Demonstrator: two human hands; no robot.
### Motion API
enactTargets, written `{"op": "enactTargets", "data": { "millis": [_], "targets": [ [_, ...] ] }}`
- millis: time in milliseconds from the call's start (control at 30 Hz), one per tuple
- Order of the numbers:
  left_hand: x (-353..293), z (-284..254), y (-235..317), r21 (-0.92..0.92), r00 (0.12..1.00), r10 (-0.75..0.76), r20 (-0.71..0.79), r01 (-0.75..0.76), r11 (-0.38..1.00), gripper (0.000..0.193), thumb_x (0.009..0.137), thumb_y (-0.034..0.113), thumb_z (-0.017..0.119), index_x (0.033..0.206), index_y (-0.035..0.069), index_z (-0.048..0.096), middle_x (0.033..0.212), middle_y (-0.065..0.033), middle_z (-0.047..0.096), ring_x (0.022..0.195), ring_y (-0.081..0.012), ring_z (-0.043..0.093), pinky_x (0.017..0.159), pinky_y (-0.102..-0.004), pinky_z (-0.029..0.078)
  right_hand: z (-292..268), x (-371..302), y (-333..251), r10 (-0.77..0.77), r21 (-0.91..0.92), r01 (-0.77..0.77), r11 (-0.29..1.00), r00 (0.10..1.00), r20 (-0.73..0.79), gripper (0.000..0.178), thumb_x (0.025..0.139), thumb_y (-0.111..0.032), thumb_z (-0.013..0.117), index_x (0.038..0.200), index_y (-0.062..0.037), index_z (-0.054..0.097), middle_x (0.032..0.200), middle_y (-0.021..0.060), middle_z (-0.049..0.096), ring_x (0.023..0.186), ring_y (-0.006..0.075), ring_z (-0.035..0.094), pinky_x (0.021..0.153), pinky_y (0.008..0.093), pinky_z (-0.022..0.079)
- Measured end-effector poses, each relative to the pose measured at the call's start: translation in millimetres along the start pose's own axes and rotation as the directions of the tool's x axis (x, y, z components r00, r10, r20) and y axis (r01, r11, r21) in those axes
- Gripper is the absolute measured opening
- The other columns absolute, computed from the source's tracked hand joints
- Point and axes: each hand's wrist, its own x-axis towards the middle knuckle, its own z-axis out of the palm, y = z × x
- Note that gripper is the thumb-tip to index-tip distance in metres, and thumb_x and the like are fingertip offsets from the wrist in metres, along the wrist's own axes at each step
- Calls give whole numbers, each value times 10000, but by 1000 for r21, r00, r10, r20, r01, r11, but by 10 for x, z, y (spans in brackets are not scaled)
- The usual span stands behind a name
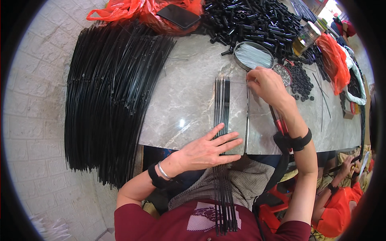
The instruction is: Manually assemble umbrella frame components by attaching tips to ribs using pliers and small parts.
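My left hand [207, 149] lies flat with fingers spread, pressing a row of thin black rods [222, 102] on the grey marbled table. The rods run side by side past the table's front edge, over my lap. Pinched in my right hand [268, 85] is a thin metal wire [238, 82], reaching left to the rods' far ends. Just beyond that hand stands a round tin [236, 63] filled with similar pale thin wires [254, 55]. A red-handled tool [280, 125] lies partly hidden by my right forearm.
A big heap of black rods [112, 92] covers the left side. Black tubular parts [249, 22] pile up at the back, near a phone [178, 16] on red plastic bags. Small black rings [300, 80] and a jar [306, 38] are at right. Another person [339, 205] sits at lower right.
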Motion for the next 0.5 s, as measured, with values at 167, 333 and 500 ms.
{"op": "enactTargets", "data": {
  "millis": [167,333,500],
  "targets": [
    [12,7,-12,36,1000,16,-13,-16,999,444,818,215,588,1258,268,559,1442,-59,421,1374,-242,352,1153,-555,187,190,-45,68,-44,-31,41,999,995,-93,107,809,-92,591,861,-29,660,863,127,626,856,324,624,734,424,497],
    [19,8,-11,12,1000,12,-9,-12,1000,445,821,214,580,1263,263,553,1443,-55,421,1374,-241,353,1153,-555,188,293,-18,68,-191,-226,151,962,968,-166,62,810,-69,578,824,-24,618,839,106,592,861,292,607,702,396,499],
    [21,-17,1,20,1000,-9,27,8,1000,520,804,192,614,1304,295,511,1471,-43,395,1373,-236,357,1155,-540,202,268,-27,-16,-205,-215,173,961,969,-139,71,780,-40,549,824,-19,601,867,104,593,906,277,605,721,385,522]
  ]
}}
